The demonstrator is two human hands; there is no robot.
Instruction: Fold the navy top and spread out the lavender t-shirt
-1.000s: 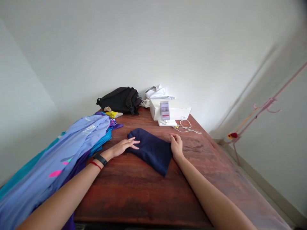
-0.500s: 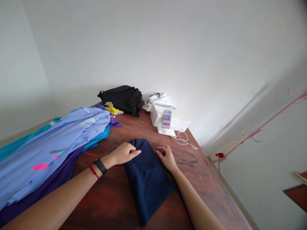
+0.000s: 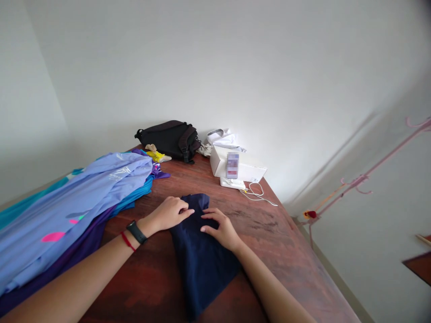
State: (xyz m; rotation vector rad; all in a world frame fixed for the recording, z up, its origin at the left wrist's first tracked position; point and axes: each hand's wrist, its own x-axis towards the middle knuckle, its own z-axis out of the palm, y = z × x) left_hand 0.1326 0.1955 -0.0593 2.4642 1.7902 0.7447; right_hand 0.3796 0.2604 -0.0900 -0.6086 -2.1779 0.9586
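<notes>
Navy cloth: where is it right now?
In the head view's lower middle, the navy cloth lies on the table, left hand at its left edge, right hand over it.

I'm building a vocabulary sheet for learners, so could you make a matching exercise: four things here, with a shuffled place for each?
1. dark blue cloth
2. black bag
3. white cable
4. pink stand

A. beyond the right edge of the table
B. in front of the white box
C. nearest the left hand and right hand
D. at the table's far end, near the wall

Pairs: 1-C, 2-D, 3-B, 4-A
</notes>
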